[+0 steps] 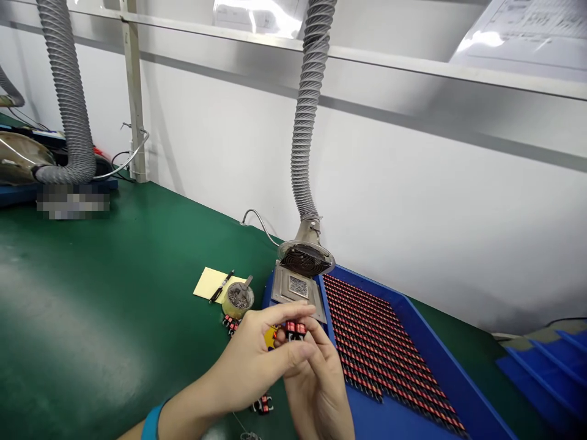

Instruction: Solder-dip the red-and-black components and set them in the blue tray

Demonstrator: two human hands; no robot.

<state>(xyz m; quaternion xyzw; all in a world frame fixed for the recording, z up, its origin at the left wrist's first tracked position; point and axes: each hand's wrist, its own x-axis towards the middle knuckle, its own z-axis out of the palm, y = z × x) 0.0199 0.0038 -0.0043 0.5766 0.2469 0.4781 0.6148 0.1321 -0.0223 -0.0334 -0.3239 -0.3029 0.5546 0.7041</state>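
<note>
A small red-and-black coil part (296, 328) sits between the fingertips of both hands. My left hand (257, 348), with a blue band at the wrist, reaches in from the left, its thumb and forefinger closed about the part. From below, my right hand (321, 385) cups it with bent fingers. Behind the fingers stands a metal plate device (298, 294) with a square patterned top, partly hidden. More red-and-black parts (262, 404) lie on the green table below my left hand, and others (229, 324) show beyond its wrist side. Something yellow behind the fingers is mostly covered.
A blue tray (415, 318) at right holds dense rows of red-and-black parts. A fume hood (306, 256) on a grey hose hangs over the device. A round pot (238, 298) of grey bits and a pen (222, 286) on yellow paper lie left. Blue bins (545, 373) stand far right.
</note>
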